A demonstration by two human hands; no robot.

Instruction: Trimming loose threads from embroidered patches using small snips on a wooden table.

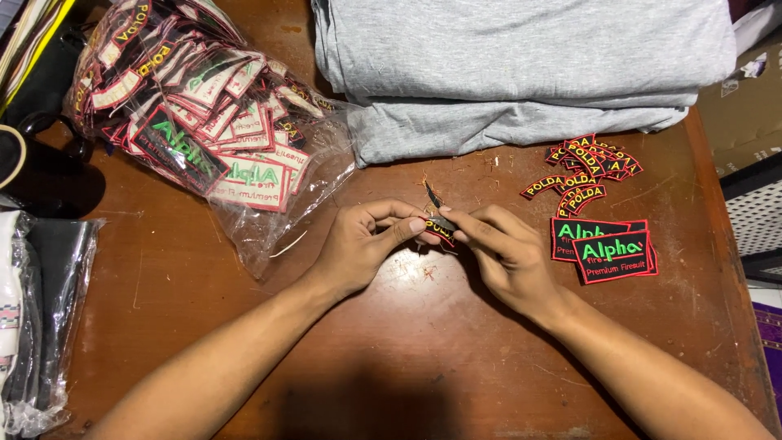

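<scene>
Mid-bench: left hand [358, 244] pinches a small patch [438, 231], right hand [505, 248] closes on a snipper [436, 204] at its edge; likely risk, blade nicking border stitching or fingertip.

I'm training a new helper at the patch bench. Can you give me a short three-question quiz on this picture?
1. True or false: both hands pinch one small curved patch between them over the wooden table.
2. Where do the loose rectangular patches lie? A) right of the right hand B) inside the clear plastic bag C) on the folded grey cloth
3. Fill in: the small dark snips show just above the patch, between the left hand and the ____ hand.

Key: 1 true; 2 A; 3 right. The pile of curved patches sits just beyond the rectangular ones.
</scene>
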